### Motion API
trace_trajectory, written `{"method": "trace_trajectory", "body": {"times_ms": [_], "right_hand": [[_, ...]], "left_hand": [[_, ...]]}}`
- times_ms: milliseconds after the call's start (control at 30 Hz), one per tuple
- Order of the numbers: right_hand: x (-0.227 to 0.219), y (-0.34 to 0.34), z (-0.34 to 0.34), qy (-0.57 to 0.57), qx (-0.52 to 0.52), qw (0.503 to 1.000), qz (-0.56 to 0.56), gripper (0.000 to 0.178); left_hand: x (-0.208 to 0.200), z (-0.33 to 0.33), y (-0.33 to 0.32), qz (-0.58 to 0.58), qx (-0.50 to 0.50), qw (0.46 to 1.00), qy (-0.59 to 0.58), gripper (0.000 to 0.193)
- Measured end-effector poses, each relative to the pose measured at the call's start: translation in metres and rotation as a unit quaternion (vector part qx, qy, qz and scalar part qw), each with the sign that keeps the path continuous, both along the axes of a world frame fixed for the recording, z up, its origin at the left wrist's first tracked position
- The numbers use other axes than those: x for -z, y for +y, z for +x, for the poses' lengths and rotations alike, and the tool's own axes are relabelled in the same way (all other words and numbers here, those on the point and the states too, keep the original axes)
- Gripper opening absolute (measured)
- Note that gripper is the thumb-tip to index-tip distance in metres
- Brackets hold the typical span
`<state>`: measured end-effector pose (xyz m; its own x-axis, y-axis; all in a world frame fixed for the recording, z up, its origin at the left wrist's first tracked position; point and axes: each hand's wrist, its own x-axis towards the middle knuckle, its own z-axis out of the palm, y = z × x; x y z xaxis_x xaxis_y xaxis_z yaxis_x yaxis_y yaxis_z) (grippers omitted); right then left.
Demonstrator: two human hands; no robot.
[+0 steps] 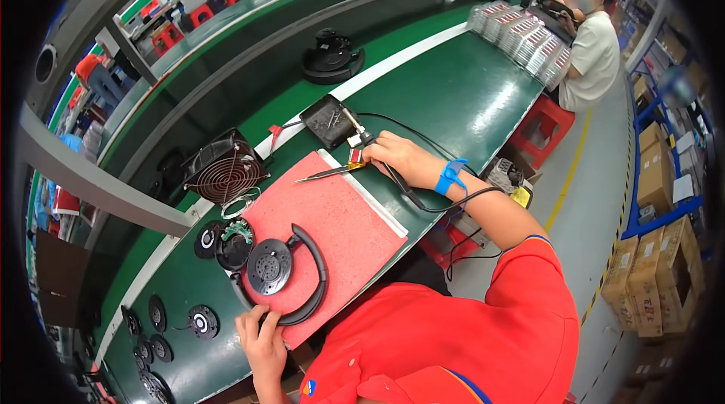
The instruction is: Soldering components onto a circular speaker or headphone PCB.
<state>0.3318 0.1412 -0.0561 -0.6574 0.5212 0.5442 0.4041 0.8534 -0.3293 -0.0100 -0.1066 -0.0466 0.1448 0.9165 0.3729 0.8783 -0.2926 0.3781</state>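
Observation:
My right hand (404, 161) is closed around a soldering iron (365, 134), its metal tip pointing at a black tray (329, 123) with small metal pieces in it. The iron's black cord loops back past my wrist. Below that hand, tweezers (325, 174) with yellow on the handle lie at the far edge of a pink mat (351, 211). A black headset (323, 283) with a round perforated ear cup (269, 263) rests on the mat. My left hand (264, 340) grips the near part of its headband. An opened ear cup with a green circuit board (237, 233) sits at the mat's left edge.
A fan with a round grille (226, 177) stands beyond the mat. Several round speaker parts (202, 322) lie on the green bench at left. Stacked clear trays (521, 38) stand at the far right, beside a seated co-worker (593, 57). Another black headset (332, 60) lies behind.

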Motion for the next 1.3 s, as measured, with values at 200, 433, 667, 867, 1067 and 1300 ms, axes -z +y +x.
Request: {"method": "trace_trajectory", "body": {"times_ms": [200,433,667,867,1067,1300], "right_hand": [[0.003,0.000,0.004,0.028,0.031,0.999,0.007,0.028],[-0.058,-0.027,-0.036,0.169,0.030,0.980,0.098,0.032],[-0.027,-0.013,-0.021,0.102,0.135,0.985,0.044,0.030],[0.000,-0.022,0.006,0.058,0.178,0.982,-0.024,0.025],[0.007,-0.010,-0.007,0.071,0.124,0.990,0.014,0.021],[-0.001,-0.023,-0.016,0.034,0.123,0.992,0.000,0.023]], "left_hand": [[-0.029,-0.007,0.005,0.000,0.009,1.000,0.001,0.033],[-0.060,0.003,0.058,0.016,0.070,0.996,-0.058,0.026],[-0.052,-0.001,0.078,0.051,0.117,0.992,-0.006,0.022],[-0.041,-0.001,0.090,0.040,0.111,0.993,-0.010,0.015],[-0.040,-0.010,0.086,0.036,0.100,0.994,-0.034,0.013],[-0.043,-0.013,0.074,0.031,0.084,0.995,-0.039,0.012]]}}
